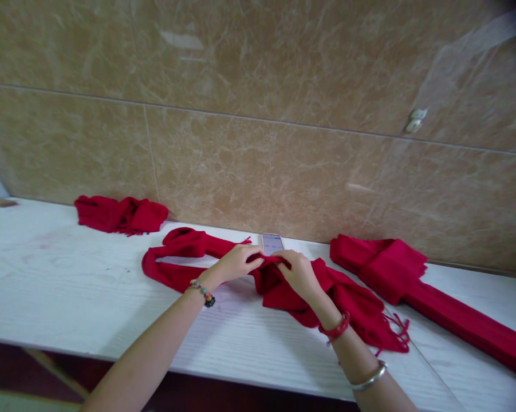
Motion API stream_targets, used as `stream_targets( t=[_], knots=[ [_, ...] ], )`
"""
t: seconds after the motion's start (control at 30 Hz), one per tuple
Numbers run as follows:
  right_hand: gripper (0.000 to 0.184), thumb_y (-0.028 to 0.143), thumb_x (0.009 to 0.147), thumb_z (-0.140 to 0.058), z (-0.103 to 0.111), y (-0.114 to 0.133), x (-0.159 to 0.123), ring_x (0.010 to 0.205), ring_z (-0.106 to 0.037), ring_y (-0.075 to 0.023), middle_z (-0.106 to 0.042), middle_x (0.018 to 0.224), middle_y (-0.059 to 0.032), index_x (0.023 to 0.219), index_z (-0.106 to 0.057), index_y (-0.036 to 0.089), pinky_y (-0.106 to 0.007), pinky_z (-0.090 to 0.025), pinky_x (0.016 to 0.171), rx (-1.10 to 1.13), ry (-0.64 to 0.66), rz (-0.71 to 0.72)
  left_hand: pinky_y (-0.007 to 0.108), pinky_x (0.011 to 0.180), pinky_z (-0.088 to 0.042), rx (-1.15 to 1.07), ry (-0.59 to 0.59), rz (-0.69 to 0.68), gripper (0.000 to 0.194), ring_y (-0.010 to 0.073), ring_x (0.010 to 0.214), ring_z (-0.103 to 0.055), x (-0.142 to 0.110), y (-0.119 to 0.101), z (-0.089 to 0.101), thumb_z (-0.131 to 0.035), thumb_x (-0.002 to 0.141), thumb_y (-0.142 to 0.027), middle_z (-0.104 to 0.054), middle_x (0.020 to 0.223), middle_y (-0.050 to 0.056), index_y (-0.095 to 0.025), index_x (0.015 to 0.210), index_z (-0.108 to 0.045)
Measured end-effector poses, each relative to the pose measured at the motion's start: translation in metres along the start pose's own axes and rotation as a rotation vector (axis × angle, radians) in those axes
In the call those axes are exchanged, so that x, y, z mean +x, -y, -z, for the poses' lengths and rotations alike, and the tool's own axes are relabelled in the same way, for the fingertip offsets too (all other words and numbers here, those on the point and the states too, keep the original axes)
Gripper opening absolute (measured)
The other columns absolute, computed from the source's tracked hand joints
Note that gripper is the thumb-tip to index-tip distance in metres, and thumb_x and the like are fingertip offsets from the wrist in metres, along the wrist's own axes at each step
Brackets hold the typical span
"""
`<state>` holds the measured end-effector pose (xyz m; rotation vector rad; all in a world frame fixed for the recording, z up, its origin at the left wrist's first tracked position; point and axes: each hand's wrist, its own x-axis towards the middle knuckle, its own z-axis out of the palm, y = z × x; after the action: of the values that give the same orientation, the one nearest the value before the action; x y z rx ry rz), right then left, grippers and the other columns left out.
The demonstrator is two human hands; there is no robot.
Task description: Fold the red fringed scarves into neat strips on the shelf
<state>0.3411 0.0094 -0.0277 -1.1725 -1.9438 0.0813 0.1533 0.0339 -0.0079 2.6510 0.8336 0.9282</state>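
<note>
A red fringed scarf (290, 294) lies loosely bunched across the middle of the white table, its tassels spread at the right end and a loop of cloth at the left. My left hand (238, 263) pinches a fold of it between thumb and fingers. Close beside, my right hand (298, 272) grips the same fold, the two hands a short gap apart. Just behind them a phone (272, 243) with a lit screen lies near the wall, its lower edge partly covered by my hands and the cloth.
A folded red scarf (120, 214) sits at the back left. On the right, another red scarf (378, 266) is partly folded, its long end running to the table's right edge. Behind the white table (69, 280) rises a tan tiled wall (240, 166).
</note>
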Motion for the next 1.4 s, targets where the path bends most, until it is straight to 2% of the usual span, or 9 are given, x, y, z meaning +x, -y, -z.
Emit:
stream_targets(
  t=[0.23, 0.47, 0.57, 0.73, 0.87, 0.97, 1.1, 1.23, 1.4],
  knots=[
    [0.023, 0.034, 0.074, -0.048, 0.014, -0.003, 0.006, 0.064, -0.056, -0.0169, -0.065, 0.068, -0.0011, 0.073, -0.065, 0.018, -0.028, -0.043, 0.063, 0.298, 0.042, -0.159, 0.03, 0.083, -0.042, 0.219, -0.105, 0.138, 0.022, 0.0178, 0.088, -0.055, 0.001, 0.006, -0.006, -0.042, 0.077, -0.012, -0.061, 0.089, 0.004, -0.018, 0.082, -0.062],
    [0.035, 0.05, 0.067, -0.056, 0.029, -0.02, 0.007, 0.06, -0.059, -0.0193, -0.065, 0.063, -0.0034, 0.072, -0.064, 0.017, -0.03, -0.046, 0.056, 0.73, 0.001, -0.437, 0.027, 0.079, -0.043, 0.088, -0.184, 0.227, 0.023, 0.0157, 0.081, -0.055, 0.003, 0.016, 0.007, -0.041, 0.07, -0.007, -0.06, 0.083, 0.004, -0.015, 0.074, -0.062],
    [0.036, 0.05, 0.069, -0.052, 0.032, -0.034, 0.006, 0.061, -0.06, -0.0224, -0.065, 0.063, -0.0063, 0.069, -0.064, 0.016, -0.034, -0.047, 0.056, 0.569, -0.103, -0.464, 0.024, 0.076, -0.043, -0.05, -0.188, 0.229, 0.025, 0.0143, 0.08, -0.057, 0.002, 0.015, 0.009, -0.042, 0.069, -0.007, -0.062, 0.085, 0.003, -0.015, 0.085, -0.06],
    [0.025, 0.035, 0.073, -0.053, 0.025, -0.033, 0.005, 0.085, -0.056, -0.0249, -0.062, 0.086, -0.0106, 0.086, -0.064, 0.017, -0.042, -0.044, 0.079, -0.072, -0.232, -0.096, 0.023, 0.068, -0.042, -0.062, -0.062, 0.215, 0.02, 0.0135, 0.07, -0.057, 0.0, 0.009, -0.003, -0.043, 0.077, -0.016, -0.064, 0.08, 0.002, -0.016, 0.086, -0.06],
    [0.034, 0.027, 0.077, -0.052, 0.013, -0.013, 0.002, 0.107, -0.048, -0.0231, -0.055, 0.113, -0.0098, 0.111, -0.056, 0.022, -0.042, -0.038, 0.09, -0.095, -0.056, 0.23, 0.023, 0.064, -0.042, -0.053, -0.034, 0.194, 0.021, 0.0134, 0.068, -0.057, 0.0, 0.004, -0.005, -0.041, 0.08, -0.02, -0.065, 0.078, 0.002, -0.016, 0.085, -0.061],
    [0.026, 0.025, 0.079, -0.052, 0.005, -0.002, 0.001, 0.099, -0.053, -0.0223, -0.061, 0.103, -0.0087, 0.104, -0.059, 0.022, -0.042, -0.037, 0.09, -0.084, 0.028, 0.29, 0.023, 0.07, -0.043, -0.071, -0.013, 0.097, 0.019, 0.0134, 0.073, -0.057, 0.0, 0.0, -0.004, -0.043, 0.081, -0.02, -0.065, 0.082, 0.001, -0.017, 0.086, -0.061],
    [0.018, 0.028, 0.081, -0.048, 0.006, -0.002, 0.003, 0.073, -0.058, -0.0191, -0.065, 0.075, -0.0045, 0.079, -0.064, 0.022, -0.034, -0.044, 0.074, 0.015, 0.025, 0.129, 0.027, 0.08, -0.042, 0.045, -0.084, 0.075, 0.021, 0.0155, 0.083, -0.057, 0.001, 0.004, -0.006, -0.043, 0.079, -0.015, -0.064, 0.088, 0.002, -0.019, 0.088, -0.062],
    [0.028, 0.039, 0.08, -0.045, 0.015, -0.013, 0.006, 0.065, -0.056, -0.0176, -0.064, 0.069, -0.0025, 0.072, -0.062, 0.019, -0.028, -0.042, 0.063, 0.165, -0.106, -0.106, 0.03, 0.084, -0.042, 0.216, -0.159, 0.133, 0.025, 0.0173, 0.088, -0.055, 0.001, 0.016, -0.004, -0.039, 0.077, -0.009, -0.06, 0.092, 0.005, -0.017, 0.086, -0.062],
    [0.035, 0.046, 0.076, -0.044, 0.022, -0.029, 0.008, 0.06, -0.053, -0.0166, -0.06, 0.061, -0.0012, 0.065, -0.06, 0.017, -0.026, -0.039, 0.056, 0.249, -0.204, -0.219, 0.032, 0.086, -0.042, 0.213, -0.189, 0.179, 0.029, 0.0183, 0.093, -0.054, 0.0, 0.019, 0.004, -0.037, 0.076, -0.007, -0.059, 0.097, 0.007, -0.016, 0.093, -0.058]
  ],
)
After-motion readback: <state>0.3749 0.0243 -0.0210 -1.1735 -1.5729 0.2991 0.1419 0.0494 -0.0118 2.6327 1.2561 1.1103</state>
